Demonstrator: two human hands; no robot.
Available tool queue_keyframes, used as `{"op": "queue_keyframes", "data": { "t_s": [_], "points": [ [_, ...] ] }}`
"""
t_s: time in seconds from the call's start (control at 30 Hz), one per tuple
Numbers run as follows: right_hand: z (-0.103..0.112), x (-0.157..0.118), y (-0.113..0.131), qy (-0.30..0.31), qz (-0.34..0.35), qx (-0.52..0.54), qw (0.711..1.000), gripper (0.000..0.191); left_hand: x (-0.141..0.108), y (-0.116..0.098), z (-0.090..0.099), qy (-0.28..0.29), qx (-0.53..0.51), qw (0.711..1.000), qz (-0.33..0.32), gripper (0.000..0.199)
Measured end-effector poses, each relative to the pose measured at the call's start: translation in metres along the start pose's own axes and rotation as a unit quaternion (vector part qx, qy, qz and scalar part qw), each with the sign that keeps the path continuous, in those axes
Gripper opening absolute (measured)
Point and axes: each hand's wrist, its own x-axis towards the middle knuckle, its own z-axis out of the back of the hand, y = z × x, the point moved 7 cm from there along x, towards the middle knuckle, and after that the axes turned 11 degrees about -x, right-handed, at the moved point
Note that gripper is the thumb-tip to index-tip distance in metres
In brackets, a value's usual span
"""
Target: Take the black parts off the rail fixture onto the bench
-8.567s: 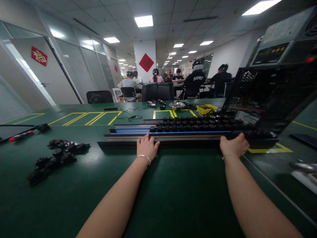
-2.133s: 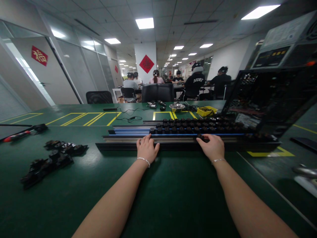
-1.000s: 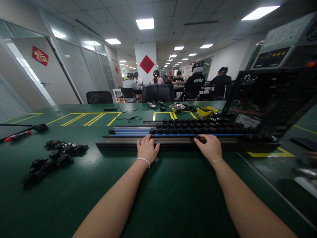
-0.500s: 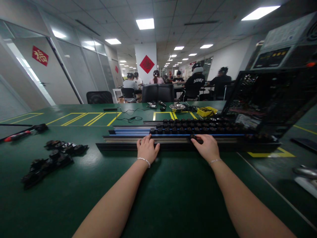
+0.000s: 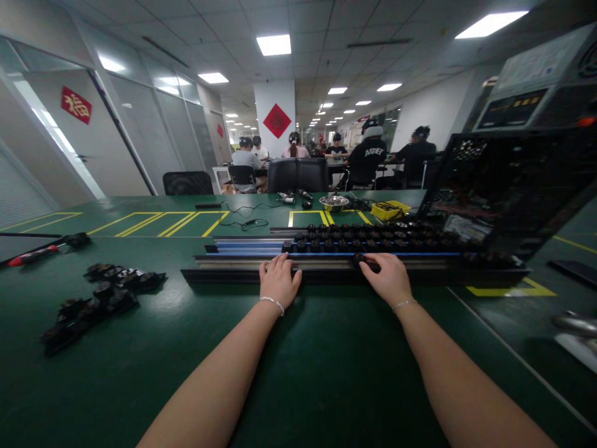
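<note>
Long dark rails [image 5: 224,275] lie side by side across the green table, with rows of small black parts [image 5: 326,245] seated along the farther ones. My left hand [image 5: 278,281] rests on the near rails, palm down, fingers apart, with no part visible in it. Farther right, my right hand [image 5: 388,279] is over the same near rails, its thumb and fingers closed on a small black part [image 5: 358,259] that sits at the rail. My right fingers partly hide the rail beneath them.
Black part clusters [image 5: 93,305] and a red-handled tool [image 5: 35,255] lie left. Behind the rails are a metal bowl [image 5: 334,202], a yellow tray [image 5: 390,210] and cables. An open computer case [image 5: 508,186] stands right. Several people sit farther back.
My right hand has shifted slightly left along the rail with the small black part. My left hand has barely moved.
</note>
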Motion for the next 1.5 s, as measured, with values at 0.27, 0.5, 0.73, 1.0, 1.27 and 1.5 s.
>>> {"op": "queue_keyframes", "data": {
  "t_s": [0.27,0.5,0.73,1.0,1.27,1.5],
  "points": [
    [0.0,-0.001,0.004,-0.003,0.005,0.022,1.0,0.025,0.0,0.001,-0.003,0.007,0.0,1.0,-0.003,0.043],
    [-0.004,-0.002,0.011,0.01,0.025,0.037,0.999,0.021,0.0,0.0,-0.003,0.004,0.003,1.0,-0.007,0.044],
    [-0.007,-0.004,0.016,0.018,0.048,0.04,0.998,0.021,0.001,0.001,-0.004,0.007,0.007,1.0,-0.004,0.042],
    [-0.006,-0.004,0.019,0.021,0.061,0.046,0.997,0.019,0.001,0.001,-0.004,0.015,0.006,1.0,0.003,0.041],
    [-0.006,-0.004,0.021,0.027,0.065,0.045,0.996,0.018,0.0,-0.001,-0.001,0.012,0.001,1.0,-0.006,0.038],
    [-0.005,-0.005,0.025,0.023,0.076,0.05,0.996,0.018,-0.001,-0.005,-0.003,0.02,0.008,0.999,-0.031,0.037]
  ]
}}
